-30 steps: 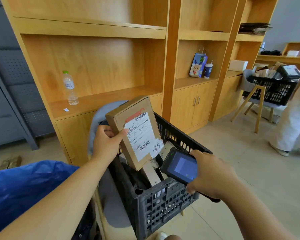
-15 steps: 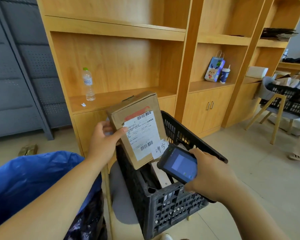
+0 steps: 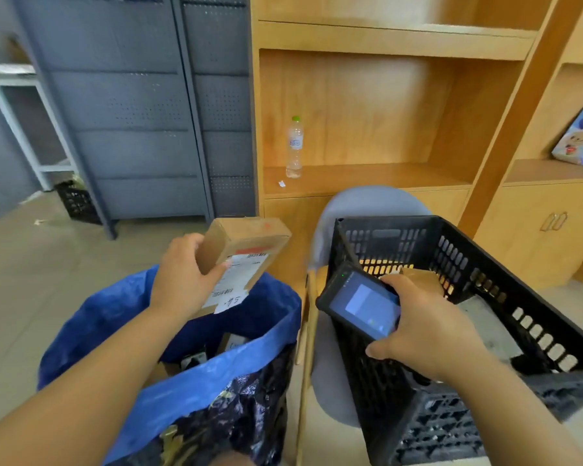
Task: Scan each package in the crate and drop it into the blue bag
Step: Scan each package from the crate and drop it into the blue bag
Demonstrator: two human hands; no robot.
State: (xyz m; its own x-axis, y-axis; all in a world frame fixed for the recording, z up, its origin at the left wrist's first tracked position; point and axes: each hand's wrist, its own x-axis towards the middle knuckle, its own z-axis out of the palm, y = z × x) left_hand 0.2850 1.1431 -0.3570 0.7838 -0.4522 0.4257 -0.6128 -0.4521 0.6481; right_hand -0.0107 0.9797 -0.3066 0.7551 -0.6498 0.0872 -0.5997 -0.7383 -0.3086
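Wooden shelves (image 3: pixel 367 176) behind; left hand (image 3: pixel 182 280) grips brown cardboard box (image 3: pixel 246 243) over blue bag (image 3: pixel 91 317) (might clip rim); right hand (image 3: pixel 428 331) grips black scanner (image 3: pixel 364 302).

All you see of this person is bare arms: the left forearm (image 3: pixel 98 381) at the near left and the right forearm (image 3: pixel 519 415) at the near right, both uncovered as far as they show. The left hand (image 3: pixel 179 280) and right hand (image 3: pixel 421 334) are bare too, and the left thumbnail is cut short.

Soft, even light, bright on the wooden shelving (image 3: pixel 367 176), no hard shadows. Motion blur softens everything; the cardboard box (image 3: pixel 246 243) label is unreadable. The wide lens bows the grey lockers (image 3: pixel 132 129) at the left edge; the scanner (image 3: pixel 360 304) screen glows pale blue
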